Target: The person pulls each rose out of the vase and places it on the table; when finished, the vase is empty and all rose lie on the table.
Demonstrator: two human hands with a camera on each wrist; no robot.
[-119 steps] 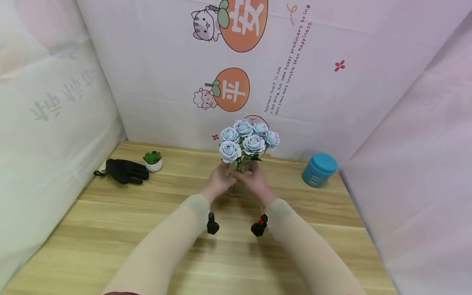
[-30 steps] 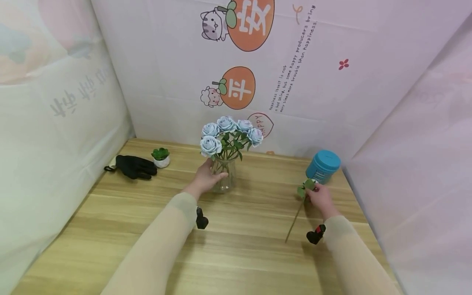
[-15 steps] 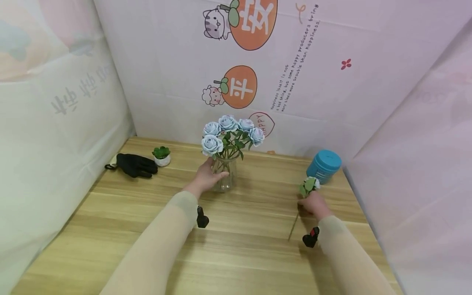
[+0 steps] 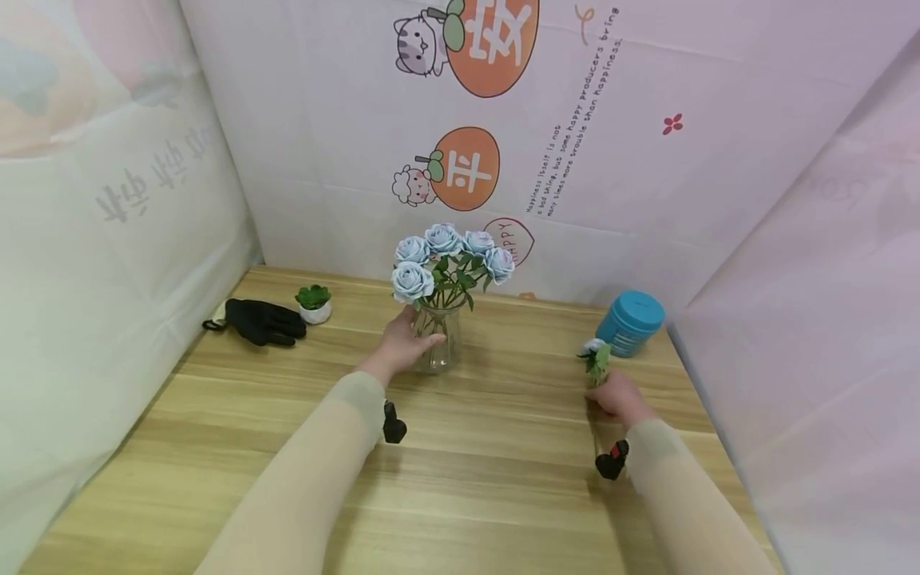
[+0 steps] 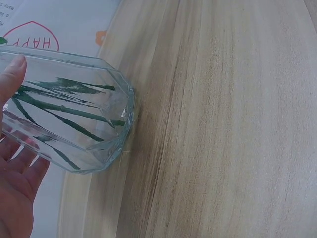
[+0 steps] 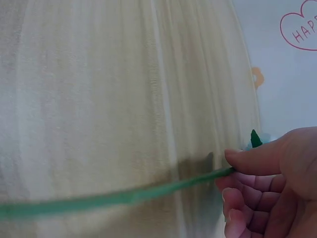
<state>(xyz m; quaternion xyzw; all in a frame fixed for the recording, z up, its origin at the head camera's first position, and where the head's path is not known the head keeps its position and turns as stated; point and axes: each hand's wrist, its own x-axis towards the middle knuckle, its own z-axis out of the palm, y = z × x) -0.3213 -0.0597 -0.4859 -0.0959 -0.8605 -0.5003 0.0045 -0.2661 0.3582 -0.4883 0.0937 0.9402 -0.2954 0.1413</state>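
Though apart, left hand (image 4: 399, 345) round vase (image 4: 446, 358), right hand (image 4: 620, 395) seemingly round stem (image 6: 116, 198)

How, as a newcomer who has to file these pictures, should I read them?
There is no machine arm: this is a person working bare-handed. The wide picture is filmed from the person's head, the two close ones from the left and right wrist. The left hand grips a glass vase of pale blue roses; the right hand pinches the stem of a single rose. On the wooden table are a black glove, a small potted plant and a blue tub.
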